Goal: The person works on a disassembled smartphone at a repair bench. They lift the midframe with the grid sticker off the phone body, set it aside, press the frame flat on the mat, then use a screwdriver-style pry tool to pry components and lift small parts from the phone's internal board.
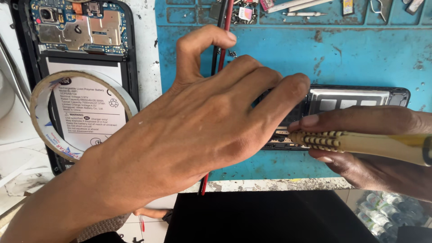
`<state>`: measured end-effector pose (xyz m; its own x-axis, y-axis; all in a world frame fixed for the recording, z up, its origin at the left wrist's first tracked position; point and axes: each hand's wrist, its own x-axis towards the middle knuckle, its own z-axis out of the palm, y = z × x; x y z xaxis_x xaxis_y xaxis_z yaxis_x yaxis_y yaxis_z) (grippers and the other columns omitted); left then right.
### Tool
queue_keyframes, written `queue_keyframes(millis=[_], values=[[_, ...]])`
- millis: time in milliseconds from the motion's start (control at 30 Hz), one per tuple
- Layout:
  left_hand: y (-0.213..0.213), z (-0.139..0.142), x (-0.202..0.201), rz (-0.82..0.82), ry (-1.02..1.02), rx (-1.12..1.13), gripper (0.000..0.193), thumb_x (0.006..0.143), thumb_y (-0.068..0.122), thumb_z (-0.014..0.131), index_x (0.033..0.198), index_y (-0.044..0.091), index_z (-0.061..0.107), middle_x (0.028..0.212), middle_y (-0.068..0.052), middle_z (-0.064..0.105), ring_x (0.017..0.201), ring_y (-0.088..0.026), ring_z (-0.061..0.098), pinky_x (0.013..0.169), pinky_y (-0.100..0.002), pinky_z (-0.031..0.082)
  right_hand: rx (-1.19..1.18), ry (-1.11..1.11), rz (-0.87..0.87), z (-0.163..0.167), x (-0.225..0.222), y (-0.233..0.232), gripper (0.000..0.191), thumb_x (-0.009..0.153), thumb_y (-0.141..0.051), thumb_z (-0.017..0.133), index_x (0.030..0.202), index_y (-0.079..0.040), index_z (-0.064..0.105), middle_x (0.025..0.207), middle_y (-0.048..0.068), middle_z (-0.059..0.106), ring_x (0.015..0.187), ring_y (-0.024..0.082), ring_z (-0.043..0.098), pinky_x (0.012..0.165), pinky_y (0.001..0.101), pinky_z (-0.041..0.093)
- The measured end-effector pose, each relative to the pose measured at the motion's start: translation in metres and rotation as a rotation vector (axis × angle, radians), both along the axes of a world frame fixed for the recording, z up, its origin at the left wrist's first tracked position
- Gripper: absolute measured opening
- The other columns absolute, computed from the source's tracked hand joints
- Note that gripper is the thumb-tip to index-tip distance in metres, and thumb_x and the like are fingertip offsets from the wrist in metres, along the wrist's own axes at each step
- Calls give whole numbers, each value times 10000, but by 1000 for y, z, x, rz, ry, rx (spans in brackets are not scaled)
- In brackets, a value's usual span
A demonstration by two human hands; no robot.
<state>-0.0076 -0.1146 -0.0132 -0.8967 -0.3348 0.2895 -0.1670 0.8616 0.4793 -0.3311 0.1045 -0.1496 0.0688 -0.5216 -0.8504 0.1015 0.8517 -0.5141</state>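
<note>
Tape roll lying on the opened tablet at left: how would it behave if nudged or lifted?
The tape roll is nearly used up, mostly thin cardboard ring, so probably very light. It lies flat on the tablet's battery, so it would likely slide rather than roll. The ring may flex if squeezed.

The left hand (198, 121) reaches across, palm down, thumb raised, fingers curled at the tips. The right hand (369, 144) enters from the right — fingers pinched in a grip.
</note>
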Motion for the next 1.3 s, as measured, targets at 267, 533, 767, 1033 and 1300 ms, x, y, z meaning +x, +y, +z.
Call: queue_keyframes(millis=[267,533,767,1033,1300], values=[[0,3,1,0,21,37,288,1032,41,690,1302,11,595,1107,-44,678,1141,-189,658,1142,-524,271,282,-430,-382,53,40,-60,401,954,-234,628,1099,136,681,714,148,706,485,137,661,413,198,529],[-4,5,1,-46,-5,34,394,914,-106,639,1296,-18,599,1003,-58,670,1006,-205,655,1118,-534,275,-676,385,595,43,27,-29,434,917,-270,642,1237,21,618,930,72,736,703,152,788,580,221,608],[-4,3,-1,-51,35,71,396,915,-131,633,1295,-25,592,983,-64,675,972,-203,661,1121,-552,264,481,-672,-618,-20,-38,25,465,1016,-251,484,1264,141,452,1054,191,659,830,233,790,725,242,597],[-4,5,1,-54,1,32,435,870,-167,633,1284,-36,601,970,-65,676,952,-197,660,1116,-543,274,-84,-431,10,11,3,-4,441,1011,-137,508,1364,116,432,1113,242,628,857,237,766,734,302,641],[-7,6,1,-66,-7,38,506,829,-115,690,1321,-45,593,1084,-76,702,1003,-208,674,1099,-540,267,-1018,294,587,143,82,-108,402,946,-322,675,1153,9,576,1095,149,699,940,234,735,775,331,637]])
